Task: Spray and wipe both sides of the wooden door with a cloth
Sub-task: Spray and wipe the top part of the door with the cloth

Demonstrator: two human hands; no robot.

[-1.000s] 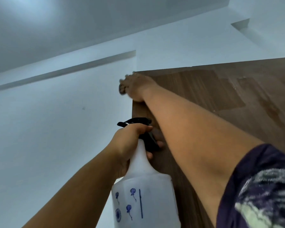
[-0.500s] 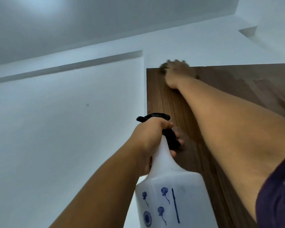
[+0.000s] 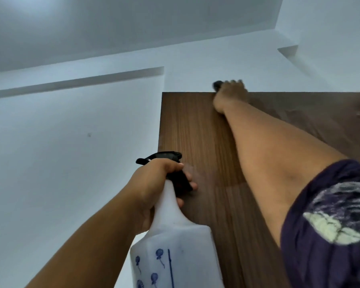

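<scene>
The dark wooden door (image 3: 195,132) fills the right half of the view, seen from below up to its top edge. My right hand (image 3: 230,95) is stretched up at that top edge and holds a dark cloth (image 3: 217,85), most of which is hidden under the hand. My left hand (image 3: 154,183) grips the neck of a white spray bottle (image 3: 175,246) with a black trigger head, held close to the door's left edge. Wet patches show on the door's upper right.
White wall (image 3: 71,163) lies to the left of the door, with a recessed ledge (image 3: 75,82) above. The ceiling (image 3: 133,23) is overhead. A purple patterned sleeve (image 3: 330,225) covers my right shoulder at the lower right.
My right hand with the cloth has slid rightward along the door's top edge, from the left corner toward the middle. My left hand keeps its hold on the bottle.
</scene>
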